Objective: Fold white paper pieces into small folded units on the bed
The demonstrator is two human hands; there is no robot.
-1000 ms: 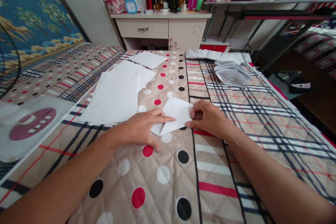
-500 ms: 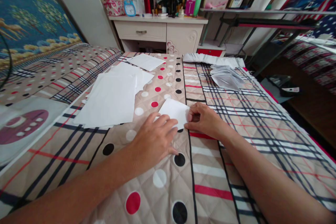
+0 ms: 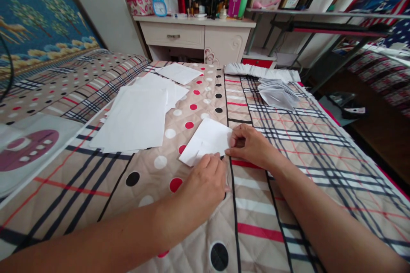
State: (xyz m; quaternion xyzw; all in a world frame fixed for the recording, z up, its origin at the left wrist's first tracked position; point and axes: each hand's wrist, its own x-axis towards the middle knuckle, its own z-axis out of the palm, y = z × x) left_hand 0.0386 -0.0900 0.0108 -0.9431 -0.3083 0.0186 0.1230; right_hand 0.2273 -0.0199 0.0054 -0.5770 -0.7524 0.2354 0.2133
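A small white folded paper [image 3: 209,135] lies on the bedspread in front of me, with a raised flap along its near edge. My right hand [image 3: 250,143] pinches the paper's right edge between thumb and fingers. At the near edge, my left hand [image 3: 208,181] has its fingers drawn together on the flap; the fingertips are partly hidden. To the left rests a stack of white paper sheets [image 3: 134,117], and one more white sheet [image 3: 181,73] lies beyond it.
A fanned pile of folded papers [image 3: 278,94] sits at the far right of the bed, with a long row of white papers [image 3: 261,71] behind it. On the left is a clear plastic bag [image 3: 64,130] with a purple print. A dresser [image 3: 188,36] stands beyond the bed.
My left hand has moved right and toward me, its spread fingers now drawn together at the paper's near edge. More of the paper's left side shows. My right hand stays at the right edge.
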